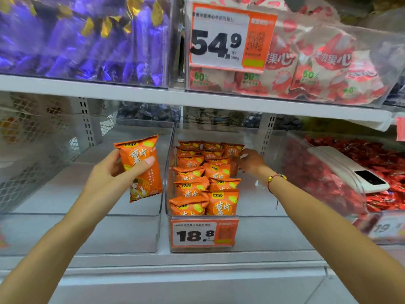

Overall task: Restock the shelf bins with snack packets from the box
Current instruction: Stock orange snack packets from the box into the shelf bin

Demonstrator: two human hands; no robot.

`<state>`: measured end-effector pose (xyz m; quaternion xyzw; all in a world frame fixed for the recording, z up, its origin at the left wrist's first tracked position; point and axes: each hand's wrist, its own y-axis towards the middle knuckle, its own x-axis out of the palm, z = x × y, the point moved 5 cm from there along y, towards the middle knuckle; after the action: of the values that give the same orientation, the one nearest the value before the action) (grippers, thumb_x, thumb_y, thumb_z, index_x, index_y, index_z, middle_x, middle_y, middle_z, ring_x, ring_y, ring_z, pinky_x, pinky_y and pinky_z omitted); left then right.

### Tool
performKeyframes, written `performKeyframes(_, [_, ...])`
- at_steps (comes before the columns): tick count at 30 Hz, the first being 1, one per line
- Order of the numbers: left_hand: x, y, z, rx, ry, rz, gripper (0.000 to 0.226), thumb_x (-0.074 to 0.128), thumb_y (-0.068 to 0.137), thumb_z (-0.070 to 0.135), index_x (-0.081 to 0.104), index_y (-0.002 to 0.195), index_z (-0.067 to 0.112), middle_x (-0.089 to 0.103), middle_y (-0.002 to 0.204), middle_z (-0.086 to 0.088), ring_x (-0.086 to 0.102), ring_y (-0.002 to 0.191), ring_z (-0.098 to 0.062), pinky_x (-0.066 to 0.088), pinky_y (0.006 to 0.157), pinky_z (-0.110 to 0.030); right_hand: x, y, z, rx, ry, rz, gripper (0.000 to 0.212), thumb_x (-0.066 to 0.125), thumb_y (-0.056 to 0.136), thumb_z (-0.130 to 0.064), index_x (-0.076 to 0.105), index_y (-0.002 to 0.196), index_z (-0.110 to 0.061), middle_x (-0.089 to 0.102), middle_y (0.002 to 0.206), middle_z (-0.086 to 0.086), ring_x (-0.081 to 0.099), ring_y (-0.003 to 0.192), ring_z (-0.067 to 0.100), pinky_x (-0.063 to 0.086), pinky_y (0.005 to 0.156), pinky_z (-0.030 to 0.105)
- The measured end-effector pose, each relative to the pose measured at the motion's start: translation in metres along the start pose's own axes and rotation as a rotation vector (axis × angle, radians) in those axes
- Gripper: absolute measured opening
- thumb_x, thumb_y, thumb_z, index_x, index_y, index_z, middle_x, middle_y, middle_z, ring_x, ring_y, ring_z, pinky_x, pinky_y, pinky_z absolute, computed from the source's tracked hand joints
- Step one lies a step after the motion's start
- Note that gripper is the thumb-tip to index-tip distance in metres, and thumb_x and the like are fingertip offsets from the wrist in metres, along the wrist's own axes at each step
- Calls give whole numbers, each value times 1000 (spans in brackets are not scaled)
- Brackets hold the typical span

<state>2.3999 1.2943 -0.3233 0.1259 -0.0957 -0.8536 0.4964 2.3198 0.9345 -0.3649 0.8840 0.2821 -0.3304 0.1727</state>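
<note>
Head view, left hand (109,170) holding one orange packet (140,167), two rows binned (203,176)

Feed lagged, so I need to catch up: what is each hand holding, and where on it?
Left hand grips an orange packet by its upper left side. Right hand touches the back packets in the bin; whether it holds one cannot be told.
</note>
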Motion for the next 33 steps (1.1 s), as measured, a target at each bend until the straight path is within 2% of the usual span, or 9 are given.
performKeyframes(8, [0,4,-5,7,7,-9,13,68,82,36,60,92,37,67,75,33,63,70,14,43,70,-19,4,2,9,98,126,108,47,71,82,-42,66,113,-7,67,115,19,67,99,36,53,90,48])
performKeyframes(11, [0,4,-6,14,3,-16,13,68,83,33,60,93,36,67,74,32,64,71,14,43,68,-17,4,2,11,134,211,40,48,75,80,-35,65,115,-4,67,116,20,66,102,34,52,94,45])
performKeyframes(14, [-1,3,-7,18,6,-17,13,68,84,32,61,94,34,69,76,30,65,73,12,45,68,-18,1,-4,12,187,271,-65,66,79,77,-24,52,132,0,61,124,19,64,106,30,53,93,39])
performKeyframes(18, [-2,3,-5,18,9,-16,16,69,82,34,61,95,33,69,79,29,65,76,11,46,70,-20,-17,-19,1,172,198,-98,73,79,77,-20,43,138,-4,52,135,17,58,115,30,52,89,34])
performKeyframes(21, [-2,0,-3,11,18,-3,25,74,75,45,63,95,35,70,86,25,66,81,6,50,78,-25,-36,-39,-8,95,120,-69,68,80,76,-16,46,134,-5,49,137,16,54,120,31,49,91,32])
performKeyframes(24, [-9,-7,4,33,60,83,45,73,55,71,66,90,43,71,89,20,65,93,-3,49,88,-36,-51,-72,-25,-51,153,-19,55,80,75,-14,55,123,-7,58,126,16,58,106,24,48,85,31])
performKeyframes(28, [-19,-21,25,66,-8,175,42,79,57,56,68,88,29,72,84,12,65,84,-2,51,80,-28,-65,-137,-77,-305,202,76,35,78,78,-22,65,110,-16,67,99,1,63,92,14,49,76,20])
performKeyframes(30, [-22,-31,44,128,-11,184,37,75,59,51,68,87,28,72,80,15,64,76,3,47,72,-21,-62,-173,-112,-416,289,-2,33,79,76,-19,68,107,-16,69,94,0,62,85,12,49,73,14])
performKeyframes(33, [-19,-50,72,223,5,122,41,81,60,58,69,86,29,72,79,19,65,75,4,47,70,-18,-44,-222,-155,-557,265,-266,49,81,69,-31,63,114,-28,68,104,-11,62,94,-1,50,81,14])
